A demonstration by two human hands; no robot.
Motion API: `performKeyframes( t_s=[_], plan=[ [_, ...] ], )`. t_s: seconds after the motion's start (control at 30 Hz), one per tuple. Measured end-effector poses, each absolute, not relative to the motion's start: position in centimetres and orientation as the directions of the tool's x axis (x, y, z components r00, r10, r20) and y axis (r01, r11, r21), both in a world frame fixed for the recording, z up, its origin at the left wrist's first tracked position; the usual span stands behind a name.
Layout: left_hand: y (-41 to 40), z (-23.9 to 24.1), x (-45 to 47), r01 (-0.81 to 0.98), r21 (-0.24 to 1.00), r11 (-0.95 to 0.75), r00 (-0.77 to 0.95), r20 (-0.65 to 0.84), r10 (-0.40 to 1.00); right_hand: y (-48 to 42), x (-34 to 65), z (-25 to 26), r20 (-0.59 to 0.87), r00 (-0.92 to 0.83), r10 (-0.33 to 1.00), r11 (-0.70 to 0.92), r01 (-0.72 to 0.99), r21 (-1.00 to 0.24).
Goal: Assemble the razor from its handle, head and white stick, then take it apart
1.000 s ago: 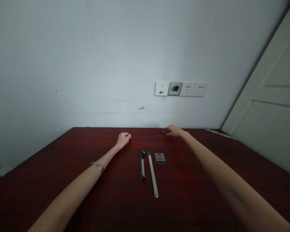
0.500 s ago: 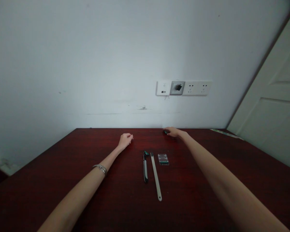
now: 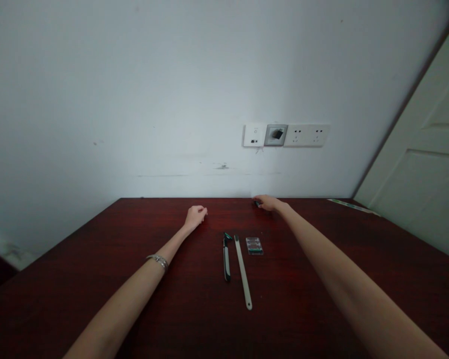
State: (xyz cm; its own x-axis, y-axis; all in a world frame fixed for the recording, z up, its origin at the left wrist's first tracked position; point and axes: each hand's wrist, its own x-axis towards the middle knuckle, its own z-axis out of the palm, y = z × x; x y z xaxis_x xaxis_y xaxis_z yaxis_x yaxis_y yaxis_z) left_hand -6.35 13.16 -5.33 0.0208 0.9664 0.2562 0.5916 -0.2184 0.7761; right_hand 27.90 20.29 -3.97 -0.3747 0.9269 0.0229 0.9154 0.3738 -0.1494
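My right hand [image 3: 267,202] reaches to the back of the table, its fingers closed around a small dark object [image 3: 257,203] mostly covered by them; its kind does not show. Loosely curled, my left hand [image 3: 195,215] rests on the tabletop with nothing visible in it. Between my forearms lies a razor [image 3: 226,259] with a green head and a grey-and-black handle. Beside it is a long pale toothbrush-like stick [image 3: 243,274] with a dark tip. A small clear plastic case [image 3: 254,246] with a green strip sits to the right of the stick.
The dark red wooden table [image 3: 194,309] meets a white wall [image 3: 179,99] at its back edge. Sockets and a switch panel [image 3: 286,135] are set in the wall. A flat printed strip [image 3: 353,206] lies at the back right, near a white panelled door [image 3: 426,164].
The view has shifted very slightly. Both hands stay in nearly the same places, and the razor, stick and case have not moved on the table.
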Motion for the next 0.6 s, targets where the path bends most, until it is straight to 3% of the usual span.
performKeyframes(
  t_s=[0.33,0.6],
  plan=[
    [13.1,-5.4,-6.4,0.576,0.783,-0.235,0.027,0.269,0.963,19.1,27.7,-3.3,0.062,-0.324,0.944,0.329,0.935,-0.129],
    [13.5,-5.9,-6.8,0.521,0.820,-0.238,0.032,0.259,0.965,16.3,27.7,-2.5,0.176,-0.279,0.944,0.311,0.930,-0.194]
  ],
)
